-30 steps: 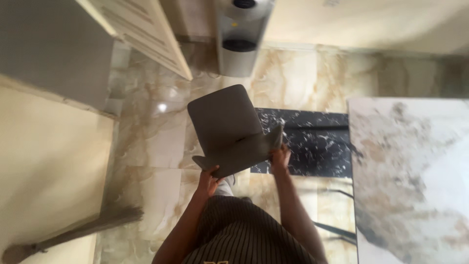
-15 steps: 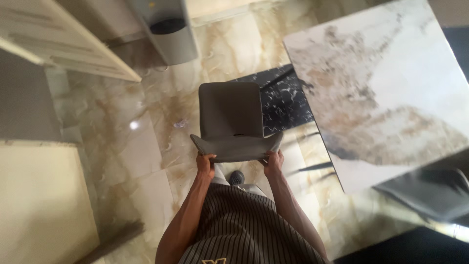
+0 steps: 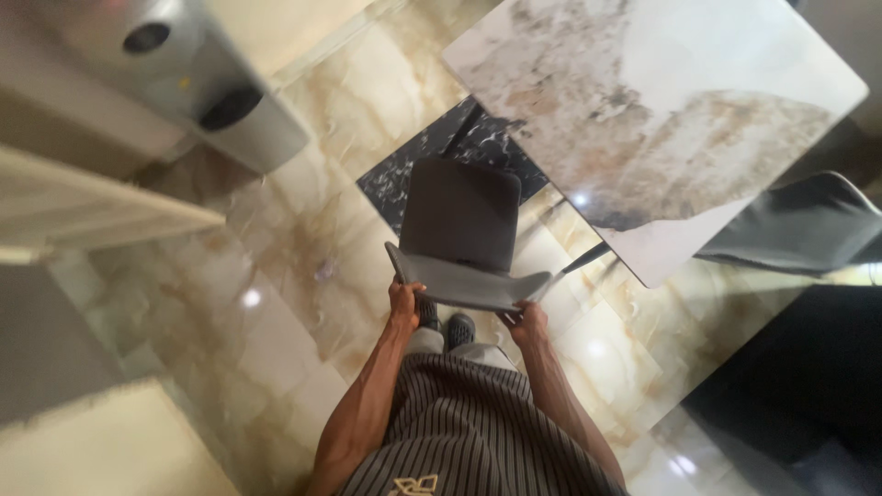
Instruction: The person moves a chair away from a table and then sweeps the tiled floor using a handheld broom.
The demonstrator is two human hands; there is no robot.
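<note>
A: Grey chair (image 3: 459, 230), seen from above, stands on the marble floor (image 3: 303, 248) at 12 o'clock from the person.

B: The hands?

A: Left hand (image 3: 404, 305) and right hand (image 3: 527, 321) each clamp a corner of the backrest's top edge, fingers curled over it.

B: Step?

A: Moving it, apparently; the marble table (image 3: 661, 119) lies at 1 o'clock, so sliding it under needs a push that way.

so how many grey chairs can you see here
2. One grey chair is gripped at its backrest by the left hand and right hand. A second chair sits at the marble table's right edge, partly cut off.
</note>
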